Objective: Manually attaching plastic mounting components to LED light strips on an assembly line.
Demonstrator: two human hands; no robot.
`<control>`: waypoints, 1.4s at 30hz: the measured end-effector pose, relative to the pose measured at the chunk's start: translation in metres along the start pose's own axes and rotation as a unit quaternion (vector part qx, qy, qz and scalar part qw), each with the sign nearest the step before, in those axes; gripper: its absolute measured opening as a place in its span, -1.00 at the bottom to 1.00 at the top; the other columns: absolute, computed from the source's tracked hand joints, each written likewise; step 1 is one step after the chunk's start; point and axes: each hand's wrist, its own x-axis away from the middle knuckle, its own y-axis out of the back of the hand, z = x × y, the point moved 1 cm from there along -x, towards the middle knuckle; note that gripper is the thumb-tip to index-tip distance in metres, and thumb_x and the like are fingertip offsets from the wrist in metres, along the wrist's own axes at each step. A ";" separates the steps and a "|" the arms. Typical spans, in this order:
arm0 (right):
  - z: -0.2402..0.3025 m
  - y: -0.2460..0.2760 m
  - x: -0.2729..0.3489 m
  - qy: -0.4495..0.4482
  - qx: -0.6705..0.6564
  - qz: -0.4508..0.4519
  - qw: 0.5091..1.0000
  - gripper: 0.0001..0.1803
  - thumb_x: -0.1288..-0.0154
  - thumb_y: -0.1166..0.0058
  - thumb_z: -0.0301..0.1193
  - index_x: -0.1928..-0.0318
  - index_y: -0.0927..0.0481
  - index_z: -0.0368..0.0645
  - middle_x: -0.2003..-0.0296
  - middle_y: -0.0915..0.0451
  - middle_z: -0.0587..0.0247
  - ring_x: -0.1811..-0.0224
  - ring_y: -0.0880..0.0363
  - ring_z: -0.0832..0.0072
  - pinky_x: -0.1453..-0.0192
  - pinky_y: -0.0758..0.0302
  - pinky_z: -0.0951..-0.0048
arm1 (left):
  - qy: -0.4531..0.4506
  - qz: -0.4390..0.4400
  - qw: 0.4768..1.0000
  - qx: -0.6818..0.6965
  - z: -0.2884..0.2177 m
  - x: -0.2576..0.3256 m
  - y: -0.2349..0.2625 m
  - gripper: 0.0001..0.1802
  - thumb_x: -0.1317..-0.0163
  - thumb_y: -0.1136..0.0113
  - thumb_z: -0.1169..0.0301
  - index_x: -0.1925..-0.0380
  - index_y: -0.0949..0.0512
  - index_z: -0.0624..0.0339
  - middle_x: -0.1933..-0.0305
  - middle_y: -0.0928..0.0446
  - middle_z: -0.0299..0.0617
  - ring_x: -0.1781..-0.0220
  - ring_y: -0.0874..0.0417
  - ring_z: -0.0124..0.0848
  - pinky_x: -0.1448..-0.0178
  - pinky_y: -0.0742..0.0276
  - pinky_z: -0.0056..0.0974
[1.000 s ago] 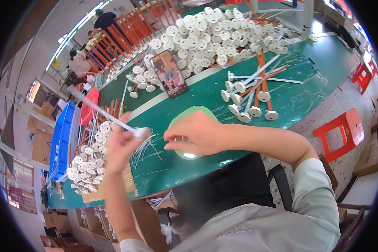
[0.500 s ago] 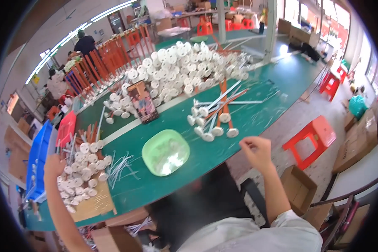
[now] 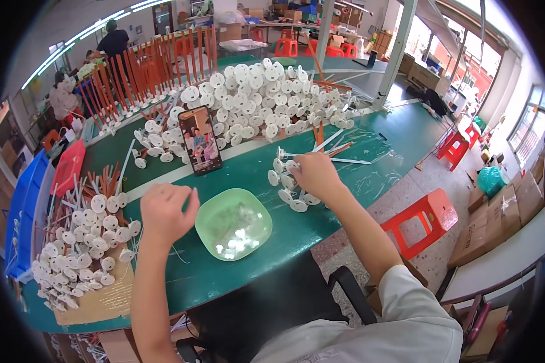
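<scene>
My left hand [image 3: 166, 213] hovers over the green table [image 3: 369, 175] just left of a light green square bowl [image 3: 233, 225] that holds small white pieces; its fingers are curled, and whether they hold anything is hidden. My right hand [image 3: 313, 173] rests on a small cluster of white disc-ended sticks [image 3: 287, 184] to the right of the bowl, fingers closed around one of them. Loose white and orange rods [image 3: 339, 148] lie just beyond that hand.
A phone [image 3: 200, 140] stands propped behind the bowl. A big heap of white disc pieces [image 3: 266, 103] fills the table's far side, another pile [image 3: 82, 242] lies at left. Orange rods [image 3: 139, 78] stand upright at the back. Blue bins [image 3: 21, 212] sit far left, a red stool [image 3: 427, 221] right.
My left hand came in from the far left to beside the bowl. My right hand rose from the table's near edge onto the stick cluster. The view tilted.
</scene>
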 end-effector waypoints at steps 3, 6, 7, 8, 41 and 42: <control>0.020 0.000 0.003 0.056 -0.044 -0.106 0.992 -0.85 -0.21 -0.28 -0.46 0.24 -0.71 -0.28 0.47 -0.67 0.06 0.39 -0.69 0.19 0.30 -0.59 0.24 | 0.042 -0.026 0.995 0.084 0.001 0.025 -0.011 -0.90 -0.05 -0.39 0.55 0.49 -0.61 0.20 0.52 -0.62 -0.18 0.51 -0.65 -0.24 0.34 -0.50 -0.23; 0.068 0.023 0.023 0.173 -0.099 -0.256 0.946 -0.81 -0.16 -0.28 -0.56 0.18 -0.73 -0.28 0.48 -0.64 0.13 0.43 -0.66 0.26 0.42 -0.56 0.32 | 0.135 0.028 0.957 0.254 -0.012 0.027 -0.005 -0.92 -0.07 -0.39 0.54 0.44 -0.65 0.22 0.52 -0.64 -0.16 0.49 -0.68 -0.26 0.30 -0.54 -0.26; 0.087 0.028 0.023 0.246 -0.107 -0.319 0.909 -0.76 -0.12 -0.29 -0.60 0.15 -0.73 -0.29 0.47 -0.62 0.18 0.45 -0.64 0.29 0.47 -0.54 0.38 | 0.172 0.079 0.929 0.319 -0.011 0.032 -0.003 -0.82 -0.18 -0.38 0.46 0.23 -0.70 0.29 0.32 -0.73 -0.09 0.33 -0.74 -0.32 0.16 -0.60 -0.29; 0.104 0.036 0.020 0.252 -0.119 -0.314 0.907 -0.76 -0.12 -0.29 -0.60 0.15 -0.73 -0.29 0.47 -0.62 0.18 0.45 -0.64 0.29 0.47 -0.54 0.38 | 0.183 0.079 0.930 0.309 -0.016 0.030 0.002 -0.82 -0.18 -0.38 0.46 0.23 -0.70 0.29 0.32 -0.73 -0.09 0.33 -0.74 -0.32 0.16 -0.60 -0.29; 0.140 -0.013 -0.015 0.443 -0.395 -0.155 0.790 -0.66 -0.04 -0.31 -0.69 0.09 -0.69 -0.43 0.32 -0.68 0.06 0.44 -0.65 0.24 0.37 -0.60 0.37 | 0.386 0.102 0.568 0.720 -0.002 0.052 -0.022 -0.43 -0.21 -0.48 0.36 -0.14 -0.48 0.40 -0.05 -0.66 -0.08 -0.10 -0.71 -0.29 -0.22 -0.70 -0.05; 0.140 -0.013 -0.015 0.448 -0.407 -0.142 0.783 -0.68 -0.05 -0.30 -0.70 0.10 -0.69 -0.42 0.32 -0.69 0.07 0.44 -0.65 0.24 0.37 -0.59 0.37 | 0.375 0.102 0.559 0.732 -0.002 0.054 -0.023 -0.44 -0.22 -0.48 0.36 -0.14 -0.48 0.39 -0.05 -0.66 -0.07 -0.10 -0.71 -0.29 -0.22 -0.70 -0.05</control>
